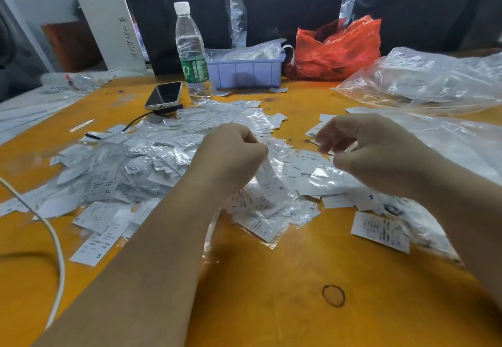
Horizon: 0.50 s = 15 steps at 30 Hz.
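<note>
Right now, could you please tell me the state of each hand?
Left hand: grips a white printed paper label in clear plastic.
Right hand: curled, blurred; cannot tell.

Your left hand (231,153), centre frame, curls tight, pinching a label strip (271,181). Your right hand (375,151), right of centre, hovers, fingers (326,140) bent and blurred. Your left forearm (152,238) enters from lower left.

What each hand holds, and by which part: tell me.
The left hand pinches a bagged paper tag by its top end. Whether the right hand holds anything cannot be told.

Packing workshop: heaped size labels (103,186)
</note>
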Available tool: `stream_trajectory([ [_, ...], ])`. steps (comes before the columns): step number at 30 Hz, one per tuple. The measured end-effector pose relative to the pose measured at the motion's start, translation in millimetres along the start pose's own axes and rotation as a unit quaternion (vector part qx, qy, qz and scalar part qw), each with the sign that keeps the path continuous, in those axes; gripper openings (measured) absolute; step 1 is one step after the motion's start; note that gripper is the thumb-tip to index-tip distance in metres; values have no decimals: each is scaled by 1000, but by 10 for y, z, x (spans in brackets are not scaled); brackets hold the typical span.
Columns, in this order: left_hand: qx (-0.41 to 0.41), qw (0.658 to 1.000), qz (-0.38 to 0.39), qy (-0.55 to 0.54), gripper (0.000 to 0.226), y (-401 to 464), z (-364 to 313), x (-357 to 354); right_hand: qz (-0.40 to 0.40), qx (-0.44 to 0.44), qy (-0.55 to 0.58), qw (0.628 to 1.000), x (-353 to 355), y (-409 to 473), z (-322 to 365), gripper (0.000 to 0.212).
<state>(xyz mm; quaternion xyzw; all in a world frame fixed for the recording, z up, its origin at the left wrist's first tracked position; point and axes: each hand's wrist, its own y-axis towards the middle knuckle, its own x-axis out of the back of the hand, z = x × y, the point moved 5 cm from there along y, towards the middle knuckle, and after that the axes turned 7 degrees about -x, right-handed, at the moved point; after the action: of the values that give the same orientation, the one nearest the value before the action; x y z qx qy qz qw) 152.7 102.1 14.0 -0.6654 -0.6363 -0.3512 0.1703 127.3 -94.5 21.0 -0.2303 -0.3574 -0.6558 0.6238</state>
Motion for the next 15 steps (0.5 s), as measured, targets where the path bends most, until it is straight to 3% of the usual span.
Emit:
stream_trajectory([
  [4, 47, 995, -24, 89, 9, 26, 119, 70, 80, -26, -137, 987, -165, -24, -79, 35],
  [6, 42, 990, -25, 133, 23, 17, 125, 53, 104, -46, -185, 976, -218, -27, -99, 33],
  [10, -18, 992, -31, 122, 27, -16, 14, -13, 90, -31, -202, 975, -230, -25, -67, 24],
  [15, -111, 988, 64, 81, 16, -146, -177, -307, 72, -2, -185, 980, -240, -40, -38, 6],
])
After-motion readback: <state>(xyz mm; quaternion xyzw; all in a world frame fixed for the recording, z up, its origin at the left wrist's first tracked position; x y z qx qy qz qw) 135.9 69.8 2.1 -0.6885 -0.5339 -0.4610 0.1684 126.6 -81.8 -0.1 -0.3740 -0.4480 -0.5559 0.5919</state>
